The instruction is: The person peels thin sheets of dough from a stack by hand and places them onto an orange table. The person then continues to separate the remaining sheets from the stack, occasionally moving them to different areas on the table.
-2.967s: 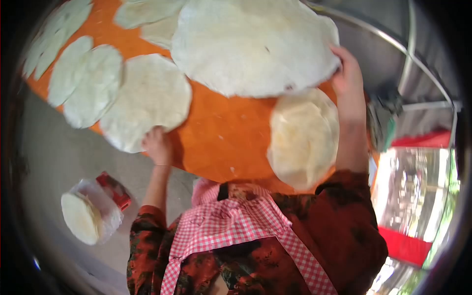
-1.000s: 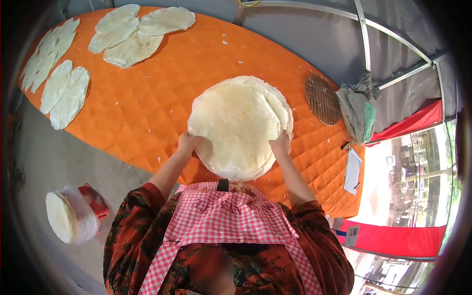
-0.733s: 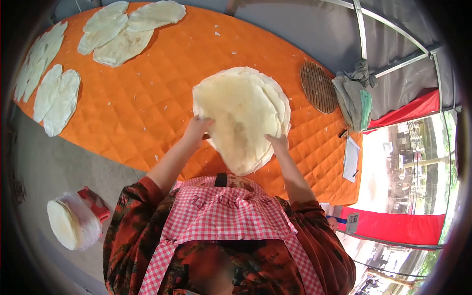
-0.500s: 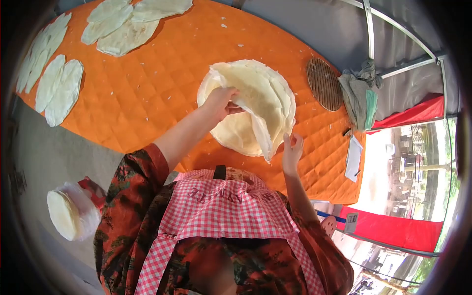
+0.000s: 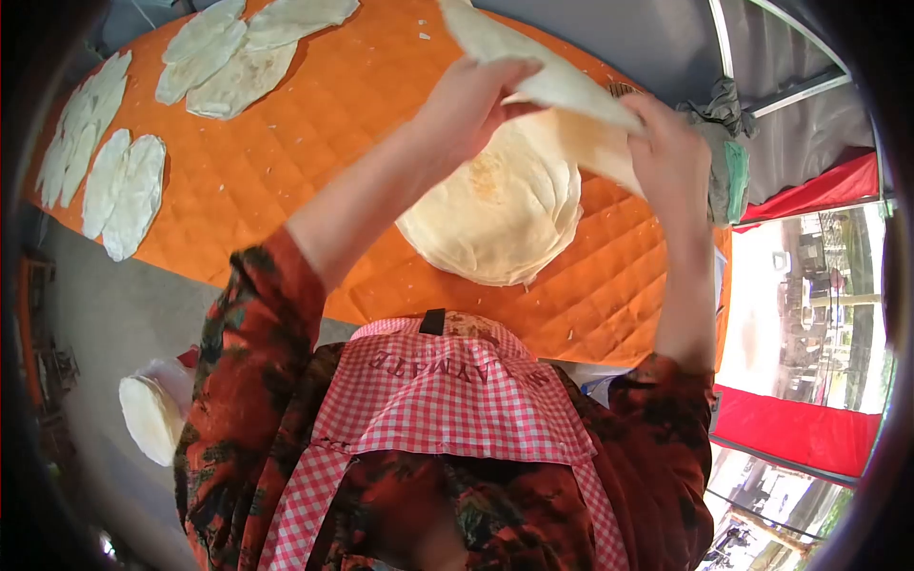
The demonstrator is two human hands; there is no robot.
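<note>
A thin pale flatbread is stretched between my two hands, raised above the stack and hanging partly folded. My left hand grips it near the middle of its lower edge, fingers closed. At its right side my right hand pinches the edge, slightly blurred by motion. Below them a round stack of flatbreads lies on the orange quilted cloth, its top one browned in a patch. The raised flatbread hides the far part of the stack.
More flatbreads lie overlapping at the far left of the table, with another pair near its left edge. A grey cloth hangs at the right edge. A wrapped stack of pale rounds stands lower left.
My left hand has lifted the flatbread off the stack and away from me. My right hand has moved up from beside the stack and taken hold of its right edge.
</note>
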